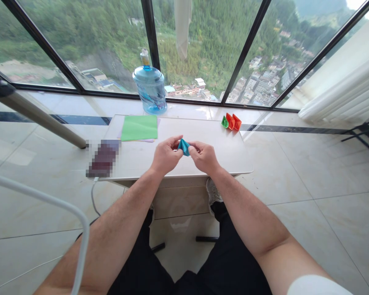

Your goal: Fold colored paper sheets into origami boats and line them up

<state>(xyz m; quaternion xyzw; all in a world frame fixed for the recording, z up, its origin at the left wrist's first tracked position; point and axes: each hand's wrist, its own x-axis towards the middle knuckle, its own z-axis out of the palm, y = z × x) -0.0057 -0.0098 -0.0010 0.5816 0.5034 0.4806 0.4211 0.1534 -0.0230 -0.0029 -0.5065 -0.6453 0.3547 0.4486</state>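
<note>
A folded piece of blue origami paper [183,147] is held up between my two hands, above the front part of the white table. My left hand [167,153] pinches its left side between thumb and fingers. On the opposite side, my right hand [204,155] grips it the same way. The paper has pointed folds at the top, and its lower edges are partly hidden by my thumbs. Small folded paper pieces stand together at the table's far right corner: a green one [224,122] and two orange-red ones [233,121].
The low white table [203,127] holds a stack of coloured sheets, green on top [140,128], and a blurred-out device [103,159] with a white cable at left. Behind stands a blue water jug [150,90] by the windows. A pale pole [49,116] slants in at left.
</note>
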